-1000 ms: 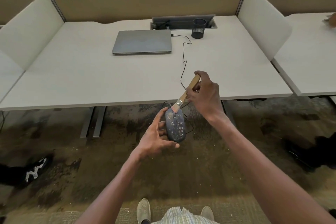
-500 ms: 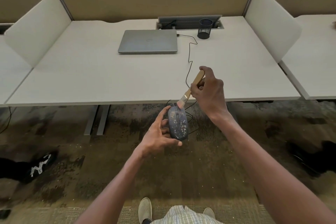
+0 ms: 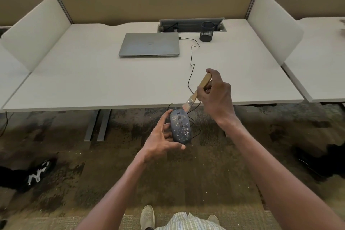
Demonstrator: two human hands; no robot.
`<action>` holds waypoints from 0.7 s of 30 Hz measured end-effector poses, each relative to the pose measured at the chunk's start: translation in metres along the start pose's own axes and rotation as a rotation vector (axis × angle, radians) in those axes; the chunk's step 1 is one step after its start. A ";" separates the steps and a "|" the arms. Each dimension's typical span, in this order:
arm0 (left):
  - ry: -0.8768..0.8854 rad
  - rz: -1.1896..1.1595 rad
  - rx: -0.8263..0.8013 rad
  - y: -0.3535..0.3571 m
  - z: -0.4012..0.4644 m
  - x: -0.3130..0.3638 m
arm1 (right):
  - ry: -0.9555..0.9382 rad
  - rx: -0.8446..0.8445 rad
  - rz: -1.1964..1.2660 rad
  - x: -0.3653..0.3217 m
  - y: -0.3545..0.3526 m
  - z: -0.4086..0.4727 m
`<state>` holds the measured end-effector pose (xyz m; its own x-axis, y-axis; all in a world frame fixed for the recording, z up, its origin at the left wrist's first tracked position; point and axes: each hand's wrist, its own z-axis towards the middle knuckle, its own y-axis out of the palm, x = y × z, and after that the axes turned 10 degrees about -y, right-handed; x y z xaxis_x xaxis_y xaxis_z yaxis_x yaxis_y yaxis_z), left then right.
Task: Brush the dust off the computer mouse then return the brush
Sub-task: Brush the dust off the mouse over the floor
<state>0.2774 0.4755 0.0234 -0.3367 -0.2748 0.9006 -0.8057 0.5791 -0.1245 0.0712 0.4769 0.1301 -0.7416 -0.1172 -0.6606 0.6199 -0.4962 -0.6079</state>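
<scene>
A dark grey computer mouse (image 3: 180, 127) speckled with pale dust is held in my left hand (image 3: 160, 139), in the air just in front of the desk's near edge. My right hand (image 3: 217, 95) grips the wooden handle of a small paintbrush (image 3: 196, 93). The bristles touch the mouse's front end near the scroll wheel. A black cable (image 3: 191, 65) runs from the mouse across the desk to the laptop.
A closed grey laptop (image 3: 149, 44) lies on the beige desk (image 3: 84, 80). A black mesh pen cup (image 3: 206, 31) stands by the cable hatch at the back. White side dividers (image 3: 274, 24) flank the desk. Someone's black shoe (image 3: 35, 173) is on the carpet at left.
The brush tip has moved from the mouse's upper body toward its front end. The whole view has shifted slightly as my head moved; both hands keep their grips.
</scene>
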 end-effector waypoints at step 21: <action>0.018 -0.012 0.022 -0.003 0.002 0.011 | -0.045 0.055 0.033 -0.001 0.002 -0.002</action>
<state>0.2758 0.4693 0.0328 -0.3179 -0.2677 0.9095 -0.8203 0.5588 -0.1223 0.0739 0.4780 0.1284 -0.7328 -0.1722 -0.6583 0.6298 -0.5380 -0.5603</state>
